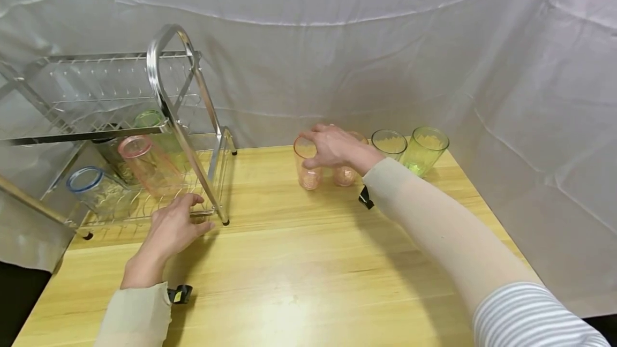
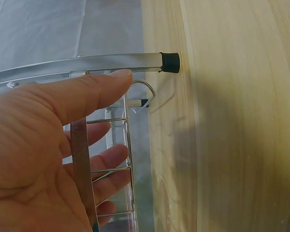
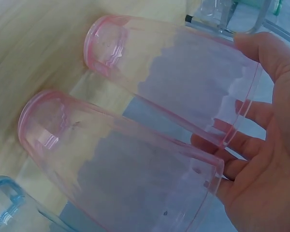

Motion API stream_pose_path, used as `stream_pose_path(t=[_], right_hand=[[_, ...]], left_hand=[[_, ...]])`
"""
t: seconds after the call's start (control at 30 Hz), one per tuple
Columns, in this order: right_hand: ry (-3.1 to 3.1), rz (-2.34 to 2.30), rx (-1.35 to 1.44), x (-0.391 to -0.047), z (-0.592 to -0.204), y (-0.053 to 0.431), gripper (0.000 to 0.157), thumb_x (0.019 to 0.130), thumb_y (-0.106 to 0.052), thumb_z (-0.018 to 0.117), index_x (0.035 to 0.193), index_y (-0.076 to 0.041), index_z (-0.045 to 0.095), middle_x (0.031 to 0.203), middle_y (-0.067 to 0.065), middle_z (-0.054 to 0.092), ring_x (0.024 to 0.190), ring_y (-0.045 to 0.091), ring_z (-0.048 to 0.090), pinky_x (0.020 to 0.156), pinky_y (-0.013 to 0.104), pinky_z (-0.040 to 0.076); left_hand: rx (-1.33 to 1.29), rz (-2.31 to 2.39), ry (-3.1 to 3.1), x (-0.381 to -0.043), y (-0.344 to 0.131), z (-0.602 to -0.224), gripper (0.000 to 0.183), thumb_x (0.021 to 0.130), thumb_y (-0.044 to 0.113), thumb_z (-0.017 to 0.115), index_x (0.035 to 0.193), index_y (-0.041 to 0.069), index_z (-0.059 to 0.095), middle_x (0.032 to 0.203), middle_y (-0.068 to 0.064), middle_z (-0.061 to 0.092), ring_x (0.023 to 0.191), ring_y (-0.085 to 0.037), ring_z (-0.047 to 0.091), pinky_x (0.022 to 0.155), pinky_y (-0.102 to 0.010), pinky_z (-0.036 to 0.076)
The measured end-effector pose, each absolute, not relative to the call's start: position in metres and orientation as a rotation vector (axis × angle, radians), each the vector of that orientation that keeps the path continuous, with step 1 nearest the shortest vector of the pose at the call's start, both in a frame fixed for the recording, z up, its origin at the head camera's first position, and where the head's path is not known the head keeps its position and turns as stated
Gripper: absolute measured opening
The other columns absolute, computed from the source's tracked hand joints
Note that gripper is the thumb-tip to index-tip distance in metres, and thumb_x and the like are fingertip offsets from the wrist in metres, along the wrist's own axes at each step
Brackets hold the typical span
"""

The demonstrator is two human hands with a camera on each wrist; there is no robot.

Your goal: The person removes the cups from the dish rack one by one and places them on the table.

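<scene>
My left hand (image 1: pixel 173 226) grips the front corner of the lower tier of a metal dish rack (image 1: pixel 153 66). In the left wrist view the thumb lies along the rack leg and the fingers reach behind a flat bar (image 2: pixel 80 164). My right hand (image 1: pixel 335 146) holds the rim of an upright pink tumbler (image 1: pixel 309 178), thumb on one side and fingers on the other. A second pink tumbler (image 3: pixel 135 169) stands beside it, close against those fingers. To the right stand a dark-rimmed clear tumbler (image 1: pixel 389 142) and a green tumbler (image 1: pixel 426 149).
Inside the rack's lower tier are a blue-rimmed tumbler (image 1: pixel 96 189), a pink tumbler (image 1: pixel 149 165), a green tumbler (image 1: pixel 175 149) and a dark one (image 1: pixel 111 154) partly hidden. Grey cloth (image 1: pixel 289 68) hangs behind the wooden table (image 1: pixel 289 266) and along its right side.
</scene>
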State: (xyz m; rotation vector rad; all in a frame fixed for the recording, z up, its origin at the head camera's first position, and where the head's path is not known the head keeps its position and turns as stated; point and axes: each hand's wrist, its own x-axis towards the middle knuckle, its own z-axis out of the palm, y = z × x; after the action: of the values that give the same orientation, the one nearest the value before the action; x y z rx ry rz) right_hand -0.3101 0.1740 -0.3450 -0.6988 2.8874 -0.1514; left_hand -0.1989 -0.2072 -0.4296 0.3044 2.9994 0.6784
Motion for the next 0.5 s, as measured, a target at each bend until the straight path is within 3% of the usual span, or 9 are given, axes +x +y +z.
stream_pose_path(t=[0.3,0.5], right_hand=[[2.865,-0.183,-0.663,-0.3116,-0.3438,0.1721,0.089,0.094,-0.055,0.070,0.167,-0.018,0.033,0.169,0.020,0.034,0.157,0.039,0.031,0.131,0.053,0.022],[2.842,-0.222,-0.598,-0.3094,-0.3404,0.1755,0.095,0.091,-0.063,0.070,0.168,-0.027,0.028,0.172,0.015,0.029,0.158,0.041,0.029,0.125,0.062,0.030]], left_hand=[[0.309,0.691,2.994,-0.1998,-0.2086,-0.4301,0.068,0.092,0.034,0.081,0.141,-0.002,0.052,0.147,-0.034,0.054,0.130,-0.061,0.050,0.103,-0.072,0.028],[0.303,0.684,3.001,-0.1996,-0.2088,-0.4311,0.068,0.091,0.034,0.082,0.141,-0.001,0.053,0.146,-0.034,0.055,0.129,-0.059,0.052,0.102,-0.071,0.030]])
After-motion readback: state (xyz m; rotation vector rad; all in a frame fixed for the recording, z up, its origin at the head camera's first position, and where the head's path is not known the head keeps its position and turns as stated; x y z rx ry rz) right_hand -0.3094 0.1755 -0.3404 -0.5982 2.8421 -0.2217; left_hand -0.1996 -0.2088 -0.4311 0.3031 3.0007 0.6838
